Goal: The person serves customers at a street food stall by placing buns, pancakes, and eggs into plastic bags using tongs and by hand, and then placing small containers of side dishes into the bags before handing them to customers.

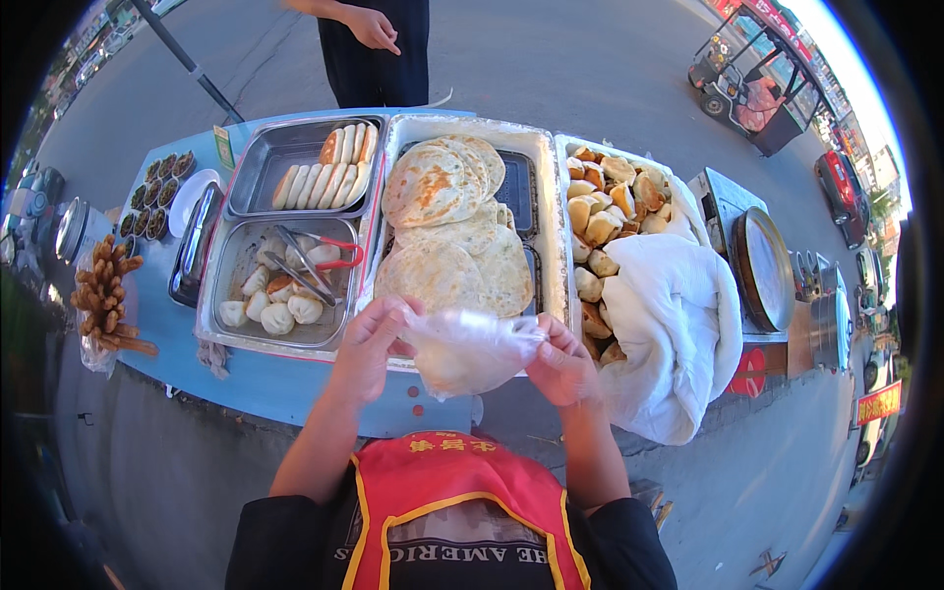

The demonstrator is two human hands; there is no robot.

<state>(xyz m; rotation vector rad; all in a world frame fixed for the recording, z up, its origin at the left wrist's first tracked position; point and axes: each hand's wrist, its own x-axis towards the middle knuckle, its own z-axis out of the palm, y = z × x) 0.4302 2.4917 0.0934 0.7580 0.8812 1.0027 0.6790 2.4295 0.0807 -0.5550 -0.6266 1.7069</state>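
Observation:
My left hand pinches one upper corner of a clear plastic bag, and my right hand grips the opposite corner. Something pale and rounded shows at the bottom of the bag, too blurred to name. Directly beyond it, round flatbreads overlap in a white foam box. Left of the bag, a steel tray contains steamed buns and red-handled tongs. On the right, browned buns lie partly under a white cloth.
A second steel tray carries long browned rolls. Fried dough sticks stand at the far left, near small filled cups. A round metal pan leans at the right. Across the blue table stands another person.

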